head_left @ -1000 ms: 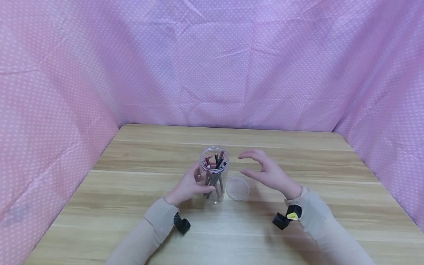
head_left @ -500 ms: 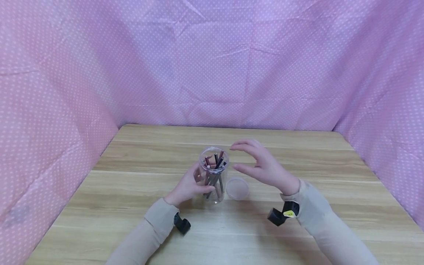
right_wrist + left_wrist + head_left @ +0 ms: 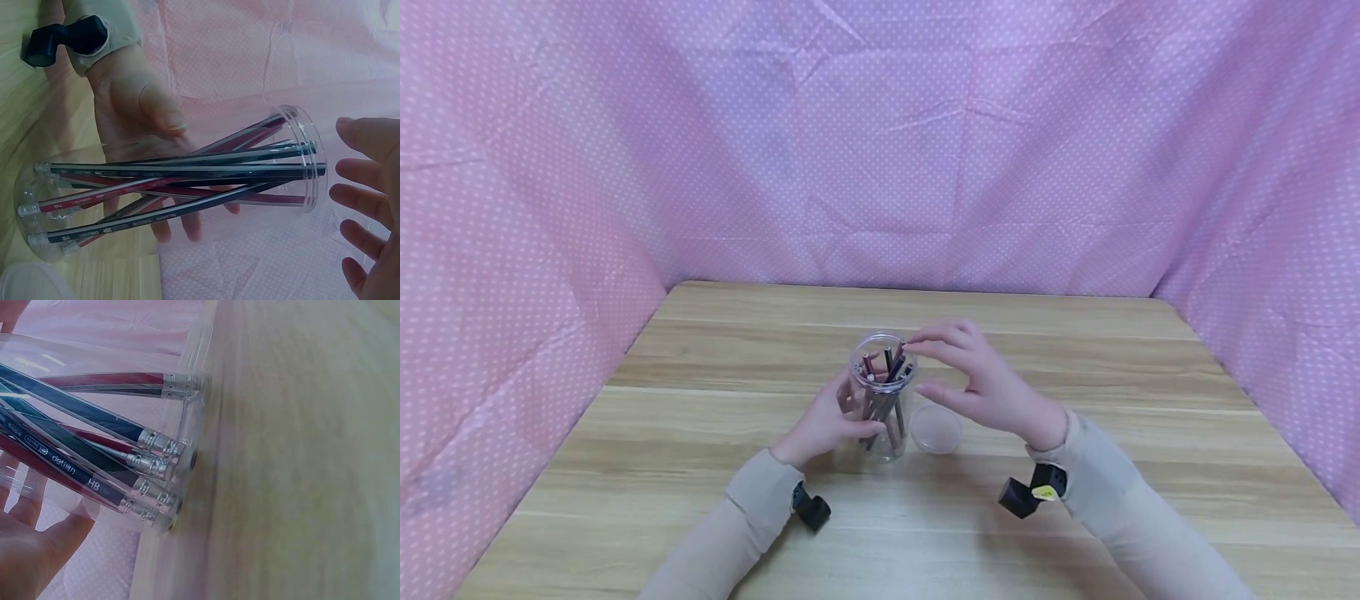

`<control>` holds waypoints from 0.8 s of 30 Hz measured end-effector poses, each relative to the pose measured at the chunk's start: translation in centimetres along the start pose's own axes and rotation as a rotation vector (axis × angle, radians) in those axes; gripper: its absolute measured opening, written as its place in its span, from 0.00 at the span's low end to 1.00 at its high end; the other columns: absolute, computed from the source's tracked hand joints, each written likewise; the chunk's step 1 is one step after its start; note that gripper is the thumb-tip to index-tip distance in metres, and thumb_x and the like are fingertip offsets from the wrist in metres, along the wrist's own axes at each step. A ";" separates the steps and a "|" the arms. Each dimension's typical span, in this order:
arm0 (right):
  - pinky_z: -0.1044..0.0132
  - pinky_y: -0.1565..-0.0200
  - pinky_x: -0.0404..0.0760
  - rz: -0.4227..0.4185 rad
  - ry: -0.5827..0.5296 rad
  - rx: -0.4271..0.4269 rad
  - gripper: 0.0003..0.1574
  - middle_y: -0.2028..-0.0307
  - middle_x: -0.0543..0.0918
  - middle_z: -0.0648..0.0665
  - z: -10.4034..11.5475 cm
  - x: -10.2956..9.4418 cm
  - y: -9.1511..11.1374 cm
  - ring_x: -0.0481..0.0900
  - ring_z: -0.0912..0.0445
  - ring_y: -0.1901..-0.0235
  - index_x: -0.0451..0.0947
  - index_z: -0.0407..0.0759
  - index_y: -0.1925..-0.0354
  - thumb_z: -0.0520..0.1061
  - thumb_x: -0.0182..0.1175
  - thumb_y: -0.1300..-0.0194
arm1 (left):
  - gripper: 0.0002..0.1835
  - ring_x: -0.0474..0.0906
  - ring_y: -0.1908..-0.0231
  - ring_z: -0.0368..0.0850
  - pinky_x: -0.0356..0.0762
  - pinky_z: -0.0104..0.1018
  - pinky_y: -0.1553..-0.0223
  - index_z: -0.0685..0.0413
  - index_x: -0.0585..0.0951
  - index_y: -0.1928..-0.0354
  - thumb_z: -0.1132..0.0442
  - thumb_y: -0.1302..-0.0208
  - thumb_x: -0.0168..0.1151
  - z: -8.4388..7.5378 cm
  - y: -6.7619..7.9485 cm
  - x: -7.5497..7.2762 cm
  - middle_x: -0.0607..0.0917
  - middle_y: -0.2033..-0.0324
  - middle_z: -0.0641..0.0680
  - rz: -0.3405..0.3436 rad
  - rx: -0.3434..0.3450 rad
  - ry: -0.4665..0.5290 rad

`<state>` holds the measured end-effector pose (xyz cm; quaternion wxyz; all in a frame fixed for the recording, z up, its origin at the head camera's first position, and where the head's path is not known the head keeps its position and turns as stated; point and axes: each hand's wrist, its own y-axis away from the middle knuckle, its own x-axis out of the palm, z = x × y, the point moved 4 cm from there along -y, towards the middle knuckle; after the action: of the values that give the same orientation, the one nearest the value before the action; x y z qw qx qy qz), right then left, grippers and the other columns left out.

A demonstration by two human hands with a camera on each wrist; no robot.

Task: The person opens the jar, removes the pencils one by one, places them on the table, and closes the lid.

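Note:
A clear plastic jar [image 3: 889,453] stands on the table, its top uncovered, with several dark and red pencils [image 3: 187,169] leaning in it. Their metal eraser ends [image 3: 153,499] sit at the jar's bottom. My left hand [image 3: 824,423] grips the jar from the left side, thumb in front and fingers behind. At the right of the rim, my right hand [image 3: 988,385] hovers with fingers spread and nothing held. Its fingertips are near the pencil tops; the head view does not settle contact, while the right wrist view shows a gap. A round clear lid [image 3: 937,430] lies beside the jar.
The wood-grain table [image 3: 700,517] is bounded behind and on both sides by pink dotted cloth [image 3: 880,150]. Each wrist wears a small black camera, such as the one on the left wrist [image 3: 812,508].
My right hand has moved left toward the jar's rim, and its fingertips now overlap the pencil tops in the head view. My left hand and the jar have stayed in place.

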<state>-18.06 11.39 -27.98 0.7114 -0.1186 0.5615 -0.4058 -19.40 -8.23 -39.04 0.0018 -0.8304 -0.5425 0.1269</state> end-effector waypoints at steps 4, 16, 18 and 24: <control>0.55 0.47 0.71 0.015 0.003 -0.007 0.24 0.47 0.79 0.41 0.1 0.3 0.1 0.69 0.49 0.47 0.77 0.38 0.46 0.49 0.62 0.38 | 0.45 0.71 0.41 0.63 0.70 0.57 0.40 0.58 0.58 0.31 0.70 0.51 0.71 0.0 0.1 0.0 0.71 0.38 0.64 -0.001 -0.011 0.006; 0.52 0.49 0.70 0.043 0.006 0.021 0.24 0.47 0.79 0.43 0.2 0.8 0.4 0.68 0.49 0.47 0.77 0.40 0.46 0.43 0.64 0.41 | 0.44 0.71 0.40 0.62 0.69 0.57 0.39 0.61 0.59 0.31 0.72 0.51 0.70 -0.2 0.2 0.3 0.71 0.38 0.64 -0.006 0.005 0.013; 0.51 0.48 0.69 0.043 0.005 0.023 0.23 0.47 0.80 0.43 0.3 0.8 0.3 0.68 0.48 0.47 0.77 0.40 0.46 0.44 0.64 0.40 | 0.45 0.70 0.40 0.62 0.69 0.57 0.40 0.60 0.59 0.31 0.71 0.51 0.70 -0.1 0.2 0.3 0.71 0.38 0.64 -0.007 -0.003 0.004; 0.51 0.47 0.70 0.044 -0.029 0.045 0.19 0.52 0.83 0.43 0.4 0.9 -0.4 0.69 0.48 0.48 0.80 0.38 0.50 0.39 0.64 0.42 | 0.43 0.70 0.40 0.61 0.68 0.56 0.39 0.56 0.61 0.32 0.70 0.51 0.71 0.0 0.2 0.3 0.71 0.37 0.62 -0.015 -0.015 0.013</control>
<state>-17.88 10.40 -28.22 0.7307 -0.0962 0.5443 -0.4008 -19.08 -8.10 -39.15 0.0001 -0.8273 -0.5494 0.1173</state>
